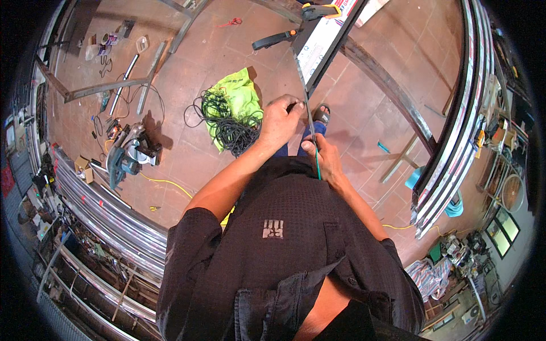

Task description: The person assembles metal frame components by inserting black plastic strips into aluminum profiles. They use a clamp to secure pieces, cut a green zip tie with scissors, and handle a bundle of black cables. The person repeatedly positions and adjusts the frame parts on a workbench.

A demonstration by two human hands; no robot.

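Observation:
A long metal bar (324, 45) with white printed film on its face reaches from the top edge toward me. A thin dark strip (307, 116) runs from the bar's near end down to my hands. Beside this strip, my left hand (280, 122) is closed, its thumb and fingertips pinched at it. My right hand (325, 158) is closed round the strip lower down, close to my body. A thin green length (317, 165) hangs below the right hand. A black and yellow clamp (321, 11) grips the bar farther up.
A lime-green bag (242, 94) and tangled black cord (230, 128) lie on the tiled floor. Left stands a power saw (122, 156) with a yellow cable (170, 183). Long metal profiles are stacked at left (108, 210) and right (469, 113). A steel frame bar (392, 91) crosses at right.

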